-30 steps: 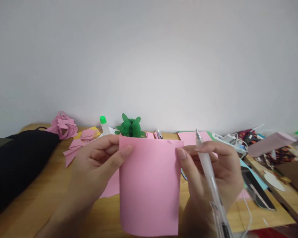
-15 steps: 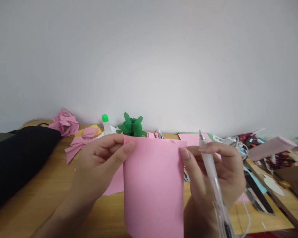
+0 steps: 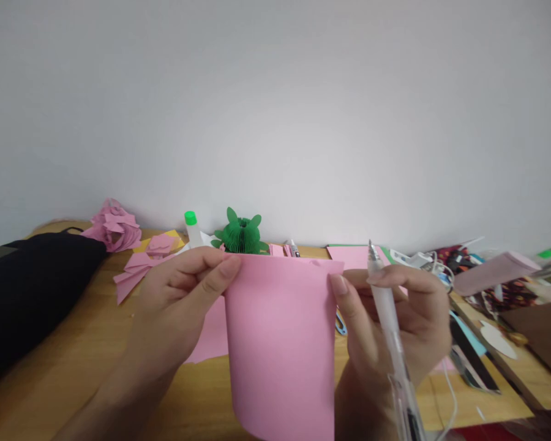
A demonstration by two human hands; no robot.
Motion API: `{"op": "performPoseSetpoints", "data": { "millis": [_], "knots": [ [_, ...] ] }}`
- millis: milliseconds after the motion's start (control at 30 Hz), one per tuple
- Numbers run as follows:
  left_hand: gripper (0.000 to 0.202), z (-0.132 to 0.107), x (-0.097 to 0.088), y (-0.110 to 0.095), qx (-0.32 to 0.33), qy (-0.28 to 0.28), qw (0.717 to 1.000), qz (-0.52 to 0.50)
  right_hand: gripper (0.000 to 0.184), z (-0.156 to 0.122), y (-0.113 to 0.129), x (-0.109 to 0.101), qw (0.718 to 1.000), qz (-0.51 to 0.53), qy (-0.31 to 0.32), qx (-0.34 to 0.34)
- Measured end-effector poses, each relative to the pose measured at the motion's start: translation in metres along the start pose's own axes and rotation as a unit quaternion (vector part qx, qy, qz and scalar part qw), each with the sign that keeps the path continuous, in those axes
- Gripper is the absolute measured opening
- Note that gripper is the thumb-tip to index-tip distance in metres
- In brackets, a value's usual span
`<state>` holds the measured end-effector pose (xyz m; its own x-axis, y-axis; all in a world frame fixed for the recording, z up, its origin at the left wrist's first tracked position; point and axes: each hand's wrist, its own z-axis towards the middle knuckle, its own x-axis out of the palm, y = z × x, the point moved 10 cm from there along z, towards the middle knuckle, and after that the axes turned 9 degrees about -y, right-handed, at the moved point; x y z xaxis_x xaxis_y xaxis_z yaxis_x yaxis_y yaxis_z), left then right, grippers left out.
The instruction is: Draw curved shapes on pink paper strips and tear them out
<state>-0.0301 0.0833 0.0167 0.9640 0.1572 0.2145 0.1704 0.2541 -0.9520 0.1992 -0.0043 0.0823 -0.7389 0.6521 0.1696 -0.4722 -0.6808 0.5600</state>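
Observation:
A pink sheet of paper (image 3: 282, 343) hangs upright in front of me, its lower part curving. My left hand (image 3: 183, 306) pinches its upper left corner between thumb and fingers. At the upper right edge, the thumb of my right hand (image 3: 395, 324) presses the paper against fingers behind it. That same hand also holds a clear ballpoint pen (image 3: 388, 312), tip up, along the index finger. A small crease or tear shows at the sheet's top edge, near the right corner. The lower end of the pen runs out of view.
Behind the paper stand a green paper figure (image 3: 242, 236) and a green-capped glue stick (image 3: 191, 228). Pink folded paper pieces (image 3: 114, 226) lie at the back left, beside a black bag (image 3: 37, 288). Cables, a rolled pink sheet (image 3: 496, 274) and a white cutout (image 3: 498, 340) sit at right.
The view has shifted slightly, so the background sits a little further left. Both hands keep their hold, and the pink sheet's lower part looks slightly more curved and tilted.

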Motion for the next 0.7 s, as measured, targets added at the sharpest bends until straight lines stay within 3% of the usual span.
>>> {"op": "performPoseSetpoints", "data": {
  "millis": [200,267,367,600,700],
  "knots": [
    [0.012,0.003,-0.002,0.004,-0.005,-0.009,1.0,-0.006,0.032,-0.004,-0.003,0.0,1.0,0.001,-0.001,0.012],
    [0.007,0.002,0.011,0.007,-0.024,0.041,0.998,-0.031,0.033,-0.005,-0.004,-0.002,1.0,0.001,-0.009,0.016],
    [0.018,-0.003,0.029,0.016,-0.078,0.1,0.991,-0.052,0.035,-0.006,-0.005,0.0,1.0,0.011,-0.002,0.018],
    [0.016,-0.009,0.03,0.019,-0.134,0.056,0.989,-0.033,0.037,-0.007,-0.004,-0.002,1.0,0.015,-0.009,0.012],
    [0.016,-0.008,0.033,0.02,-0.14,0.07,0.987,-0.039,0.038,-0.006,-0.001,-0.002,1.0,0.022,-0.009,0.006]
  ]
}}
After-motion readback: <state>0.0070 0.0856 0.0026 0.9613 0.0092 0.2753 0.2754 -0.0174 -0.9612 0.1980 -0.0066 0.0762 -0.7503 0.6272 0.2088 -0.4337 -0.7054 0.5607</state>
